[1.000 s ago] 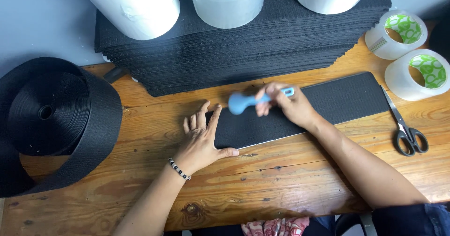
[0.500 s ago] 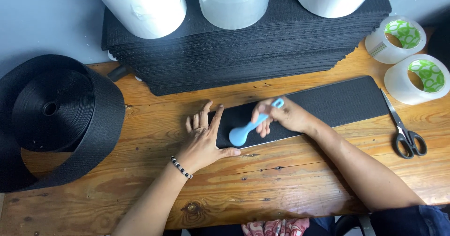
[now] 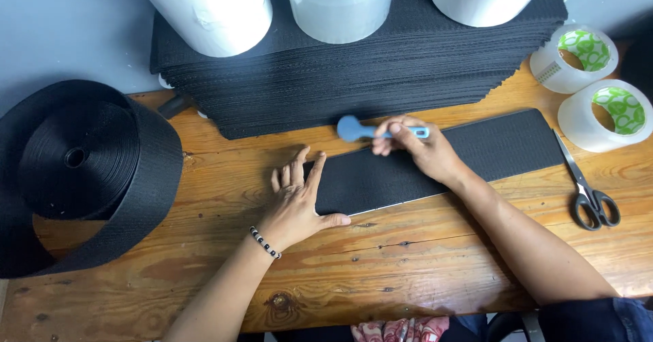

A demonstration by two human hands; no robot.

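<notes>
A long black strip (image 3: 503, 145) with rounded ends lies flat on the wooden table (image 3: 408, 274). My left hand (image 3: 296, 202) rests open and flat on the strip's left end, fingers spread. My right hand (image 3: 418, 148) holds a small blue tool (image 3: 360, 130) with a round head, lifted just above the strip's far edge, head pointing left.
A tall stack of black sheets (image 3: 367, 70) fills the back, with white rolls (image 3: 218, 9) and a tape roll (image 3: 340, 5) on top. A big coil of black webbing (image 3: 81, 165) sits at left. Two tape rolls (image 3: 602, 111) and scissors (image 3: 588, 192) lie at right.
My right hand swung the blue tool down across the strip's left part, then lifted it back to the strip's far edge. The left hand stayed put.
</notes>
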